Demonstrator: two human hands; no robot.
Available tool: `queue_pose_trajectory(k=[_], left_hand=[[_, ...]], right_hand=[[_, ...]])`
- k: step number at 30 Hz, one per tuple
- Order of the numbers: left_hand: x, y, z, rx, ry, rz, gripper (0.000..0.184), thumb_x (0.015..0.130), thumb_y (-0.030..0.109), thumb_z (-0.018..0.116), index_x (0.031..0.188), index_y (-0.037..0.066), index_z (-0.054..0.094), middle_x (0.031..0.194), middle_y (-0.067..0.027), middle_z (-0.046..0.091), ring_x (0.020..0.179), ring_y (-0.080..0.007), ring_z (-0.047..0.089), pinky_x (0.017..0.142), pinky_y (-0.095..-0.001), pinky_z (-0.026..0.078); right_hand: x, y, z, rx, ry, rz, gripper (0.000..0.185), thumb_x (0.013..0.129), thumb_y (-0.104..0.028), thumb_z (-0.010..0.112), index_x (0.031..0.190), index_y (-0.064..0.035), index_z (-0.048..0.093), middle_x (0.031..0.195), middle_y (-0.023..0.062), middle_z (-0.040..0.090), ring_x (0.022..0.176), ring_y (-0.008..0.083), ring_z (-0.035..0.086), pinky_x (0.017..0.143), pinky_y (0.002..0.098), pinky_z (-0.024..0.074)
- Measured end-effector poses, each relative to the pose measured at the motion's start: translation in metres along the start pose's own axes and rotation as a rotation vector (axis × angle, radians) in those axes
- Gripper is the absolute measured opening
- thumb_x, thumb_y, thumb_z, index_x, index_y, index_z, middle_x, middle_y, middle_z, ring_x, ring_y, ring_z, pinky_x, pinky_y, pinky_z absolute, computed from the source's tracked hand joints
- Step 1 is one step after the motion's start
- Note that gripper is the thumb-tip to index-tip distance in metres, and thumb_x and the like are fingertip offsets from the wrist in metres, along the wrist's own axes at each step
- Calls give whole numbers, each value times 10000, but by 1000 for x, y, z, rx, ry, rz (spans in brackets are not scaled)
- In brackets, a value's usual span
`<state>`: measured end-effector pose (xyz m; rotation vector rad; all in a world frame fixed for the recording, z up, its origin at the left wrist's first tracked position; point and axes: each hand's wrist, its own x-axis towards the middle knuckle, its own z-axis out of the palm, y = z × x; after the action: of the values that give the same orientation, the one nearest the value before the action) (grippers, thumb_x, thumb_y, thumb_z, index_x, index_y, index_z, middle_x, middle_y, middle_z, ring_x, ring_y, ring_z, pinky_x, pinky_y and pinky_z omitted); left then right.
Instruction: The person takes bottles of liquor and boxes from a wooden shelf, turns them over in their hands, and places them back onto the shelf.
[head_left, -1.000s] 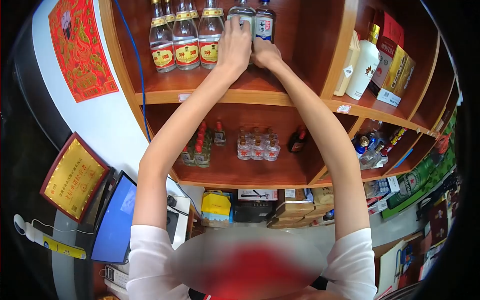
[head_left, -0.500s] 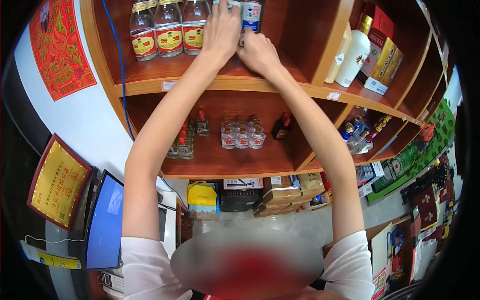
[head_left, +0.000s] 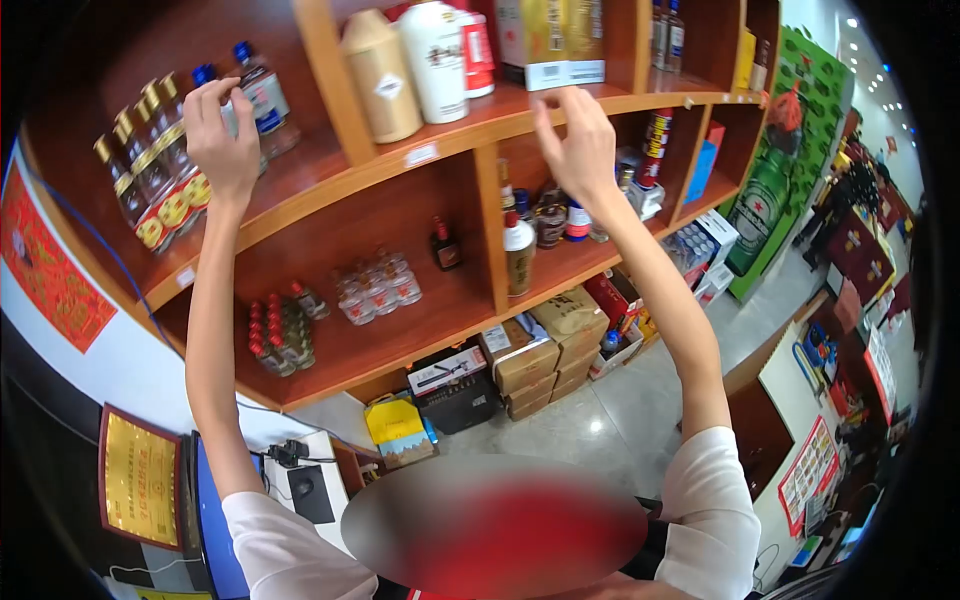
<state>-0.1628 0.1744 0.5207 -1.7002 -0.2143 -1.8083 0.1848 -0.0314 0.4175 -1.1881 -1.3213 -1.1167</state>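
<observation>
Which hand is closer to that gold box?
Right. The right hand is just below the gold box in view; the left hand is well to its left.

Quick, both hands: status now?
Left hand: open, fingers curled, nothing visibly gripped; contact with the blue-capped bottles can't be told.
Right hand: open, empty, by the shelf edge.

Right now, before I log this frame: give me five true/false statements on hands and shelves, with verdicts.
1. The right hand grips a bottle. False: no bottle shows in it.
2. In view, the left hand is left of a blue-capped bottle. True.
3. The white bottle stands on the upper shelf. True.
4. The beige bottle lies on its side. False: it stands upright.
5. The yellow bag is below the shelves. True.
</observation>
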Motion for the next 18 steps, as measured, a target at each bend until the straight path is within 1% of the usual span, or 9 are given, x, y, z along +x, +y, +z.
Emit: queue_pose_trajectory(k=[2,6,7,9,10,12,14,16,18], left_hand=[[18,63,13,-69,4,54,116,944,54,645,1043,20,696,1018,-141,680,930,-290,654,812,-387,528],[37,196,72,-322,-53,144,91,919,40,660,1002,6,676,1005,-149,672,945,-308,649,827,-401,512],[37,230,91,-336,-70,126,135,870,78,714,992,34,678,983,-139,658,960,-324,655,845,-433,537],[42,295,130,-489,-155,82,142,869,77,714,997,38,665,969,-129,642,906,-318,647,800,-425,534],[41,323,151,-523,-205,45,145,867,79,713,995,39,657,954,-127,634,895,-322,644,792,-430,533],[43,375,187,-569,-295,3,132,872,98,709,972,38,646,953,-123,627,914,-325,647,799,-435,533],[51,414,230,-608,-353,44,122,886,115,699,951,41,628,951,-122,618,924,-327,653,804,-450,537],[62,447,274,-587,-379,51,141,924,166,663,958,39,611,953,-137,622,928,-344,664,823,-464,550],[72,472,325,-598,-492,-15,203,940,225,639,992,30,621,977,-159,639,947,-366,678,825,-486,557]], right_hand=[[-7,58,-19,-99,-50,102,196,951,-210,683,1019,-27,658,979,136,683,969,331,649,855,441,490],[-24,138,-12,-182,-54,6,446,982,-370,646,1190,23,618,1160,216,672,1110,393,622,1008,480,457],[-28,141,-19,-156,-399,163,555,982,-430,631,1258,50,592,1253,245,645,1200,399,596,1059,497,434],[-57,154,-7,-135,-224,8,603,970,-455,644,1272,62,575,1334,249,603,1270,397,555,1084,499,419],[-59,153,-8,-126,-162,11,583,959,-454,656,1248,48,583,1288,230,615,1234,385,570,1063,497,429],[-46,154,-7,-30,-392,158,521,930,-398,663,1248,10,602,1215,200,628,1192,344,583,1012,484,443],[-52,150,-14,61,-152,53,405,941,-297,611,1252,-39,641,1225,168,670,1229,329,580,1057,482,410],[-58,156,-10,-273,-180,-63,397,955,-285,566,1239,-25,659,1260,170,677,1252,336,586,1104,480,388],[-54,163,-11,-112,-457,46,549,965,-276,551,1341,124,557,1393,299,586,1377,396,509,1181,485,364]])
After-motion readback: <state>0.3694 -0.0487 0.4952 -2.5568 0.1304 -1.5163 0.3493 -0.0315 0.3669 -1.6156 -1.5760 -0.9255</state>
